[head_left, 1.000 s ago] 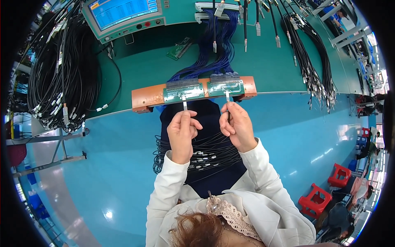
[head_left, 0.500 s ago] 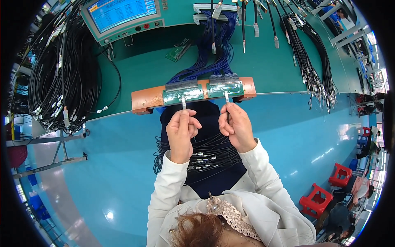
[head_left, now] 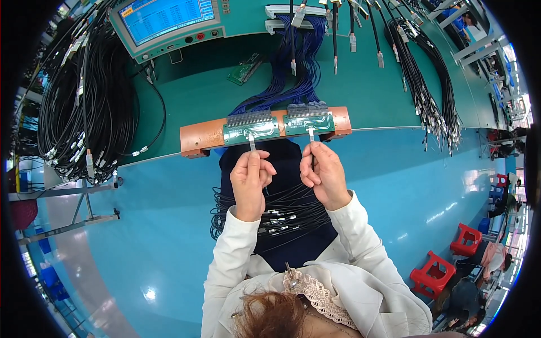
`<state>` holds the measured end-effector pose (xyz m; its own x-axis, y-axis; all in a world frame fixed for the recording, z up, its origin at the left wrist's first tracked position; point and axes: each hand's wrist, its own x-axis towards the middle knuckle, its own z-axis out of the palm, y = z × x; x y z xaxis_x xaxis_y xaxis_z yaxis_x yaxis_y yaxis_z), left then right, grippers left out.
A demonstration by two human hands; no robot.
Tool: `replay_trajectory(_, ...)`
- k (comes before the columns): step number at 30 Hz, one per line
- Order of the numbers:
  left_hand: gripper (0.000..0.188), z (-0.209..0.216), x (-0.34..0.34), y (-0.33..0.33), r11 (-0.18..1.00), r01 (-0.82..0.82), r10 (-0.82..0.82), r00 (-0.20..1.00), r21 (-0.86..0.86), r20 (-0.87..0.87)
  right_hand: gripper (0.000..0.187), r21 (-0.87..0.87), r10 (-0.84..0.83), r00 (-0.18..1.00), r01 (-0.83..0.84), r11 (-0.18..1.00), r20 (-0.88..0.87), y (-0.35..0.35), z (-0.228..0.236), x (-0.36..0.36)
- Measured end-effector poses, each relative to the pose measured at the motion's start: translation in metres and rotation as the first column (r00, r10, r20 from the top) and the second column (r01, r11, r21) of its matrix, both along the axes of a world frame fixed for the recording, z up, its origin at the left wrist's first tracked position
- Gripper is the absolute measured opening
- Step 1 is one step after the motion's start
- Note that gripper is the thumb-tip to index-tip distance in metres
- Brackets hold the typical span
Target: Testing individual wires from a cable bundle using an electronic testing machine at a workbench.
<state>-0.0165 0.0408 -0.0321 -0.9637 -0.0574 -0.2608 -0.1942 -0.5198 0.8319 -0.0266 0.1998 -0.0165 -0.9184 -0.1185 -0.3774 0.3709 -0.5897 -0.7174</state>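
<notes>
My left hand (head_left: pixel 250 181) pinches a silver cable connector (head_left: pixel 252 143) between thumb and fingers. Its tip meets the lower edge of the left green circuit board (head_left: pixel 236 133). On the right, my right hand (head_left: pixel 325 173) grips a second cable connector (head_left: pixel 311 135), which touches the right circuit board (head_left: pixel 324 122) in the same way. Both boards are fixed to an orange-brown block (head_left: pixel 197 135) at the table's near edge. Bundled blue wires (head_left: pixel 276 84) run from the boards to white sockets (head_left: pixel 287 11). A coil of thin black cables (head_left: pixel 282 217) lies across my lap below my hands.
A tester with a lit screen (head_left: pixel 169 19) stands at the back left, near a loose circuit board (head_left: pixel 244 70). Black cable bundles hang at the left (head_left: pixel 90 107) and right (head_left: pixel 434 84). Red stools (head_left: pixel 433 274) stand on the blue floor.
Both hands stay almost still, with the connectors held against the boards. The tester's screen has changed: a dark-lettered banner near its top is gone.
</notes>
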Motion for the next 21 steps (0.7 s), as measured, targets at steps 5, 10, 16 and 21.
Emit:
replay_trajectory(5, 0.022, 0.004, -0.007, 0.0, 0.999, 0.031, -0.031, 1.0, 0.007, -0.003, 0.024, 0.019, -0.023, 1.0, 0.023, 1.0, 0.001, 0.003, 0.001, -0.001)
replay_trajectory(10, 0.021, 0.005, -0.011, -0.001, 0.999, 0.015, -0.016, 1.0, -0.042, -0.018, 0.024, -0.002, -0.035, 0.999, 0.035, 0.999, -0.04, 0.001, -0.002, -0.006)
replay_trajectory(16, 0.022, 0.0, -0.008, -0.004, 0.99, -0.039, 0.036, 0.999, -0.135, -0.025, 0.024, 0.026, -0.001, 0.999, 0.002, 1.0, -0.046, -0.004, -0.002, -0.007)
replay_trajectory(21, 0.021, -0.004, -0.008, 0.002, 0.999, 0.027, -0.028, 0.999, -0.021, -0.039, 0.024, 0.125, -0.027, 0.998, 0.035, 0.992, -0.064, 0.003, 0.001, -0.003)
